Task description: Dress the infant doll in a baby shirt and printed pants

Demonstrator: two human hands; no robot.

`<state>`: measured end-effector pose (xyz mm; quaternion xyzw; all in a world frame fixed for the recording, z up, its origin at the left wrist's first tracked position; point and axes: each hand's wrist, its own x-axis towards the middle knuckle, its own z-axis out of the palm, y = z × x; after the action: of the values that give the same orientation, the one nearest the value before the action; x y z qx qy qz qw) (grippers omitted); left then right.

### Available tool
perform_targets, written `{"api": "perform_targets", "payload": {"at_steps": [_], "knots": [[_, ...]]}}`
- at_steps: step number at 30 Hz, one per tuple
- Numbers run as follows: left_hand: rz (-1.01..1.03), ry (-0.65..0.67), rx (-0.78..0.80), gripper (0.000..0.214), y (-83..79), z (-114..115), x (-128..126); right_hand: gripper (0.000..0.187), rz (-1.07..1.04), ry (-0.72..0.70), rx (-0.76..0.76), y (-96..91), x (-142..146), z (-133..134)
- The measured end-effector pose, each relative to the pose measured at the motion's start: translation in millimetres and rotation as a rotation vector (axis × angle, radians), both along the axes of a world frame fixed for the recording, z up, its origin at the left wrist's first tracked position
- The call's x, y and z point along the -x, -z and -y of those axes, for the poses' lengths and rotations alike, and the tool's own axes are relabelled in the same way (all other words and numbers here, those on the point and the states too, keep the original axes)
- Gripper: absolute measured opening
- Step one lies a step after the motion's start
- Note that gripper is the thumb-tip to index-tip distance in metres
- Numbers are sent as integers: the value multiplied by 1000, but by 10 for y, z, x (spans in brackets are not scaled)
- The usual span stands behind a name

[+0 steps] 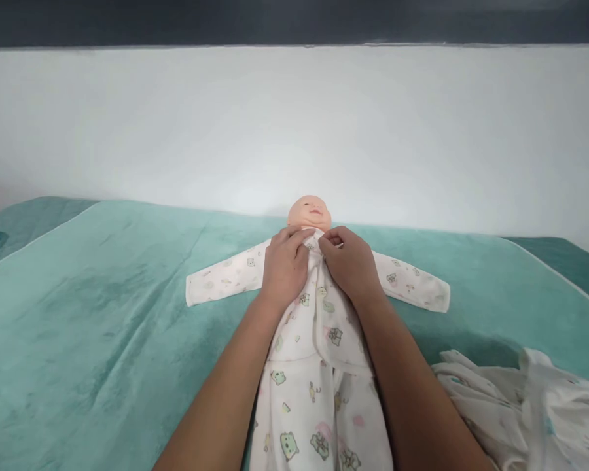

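Observation:
A baby doll (310, 210) lies on its back, its head toward the wall. It wears a white baby jacket (302, 327) printed with small bears, and both sleeves stretch out to the sides. Below the jacket's hem are matching printed trousers (304, 418). My left hand (287, 260) rests on the jacket's upper chest, its fingers closed on the cloth near the neckline. Opposite it, my right hand (349, 258) pinches the other front edge of the jacket just under the doll's chin. Any fastener between my fingertips is too small to make out.
A teal plush blanket (103, 314) covers the surface under the doll. At the lower right lies a crumpled heap of white printed cloth (535, 405). A white wall (294, 118) with a dark band above stands directly behind the doll's head.

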<state>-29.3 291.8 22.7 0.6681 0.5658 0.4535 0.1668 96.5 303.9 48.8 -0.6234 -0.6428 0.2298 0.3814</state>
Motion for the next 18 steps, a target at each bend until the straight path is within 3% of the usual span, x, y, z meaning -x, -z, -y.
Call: {"api": "perform_targets", "payload": {"at_steps": [12, 18], "knots": [[10, 19, -24, 47, 9, -13, 9, 11, -286, 83, -33, 1, -21, -27], [144, 59, -52, 34, -34, 36, -6, 11, -402, 81, -14, 10, -36, -38]]}}
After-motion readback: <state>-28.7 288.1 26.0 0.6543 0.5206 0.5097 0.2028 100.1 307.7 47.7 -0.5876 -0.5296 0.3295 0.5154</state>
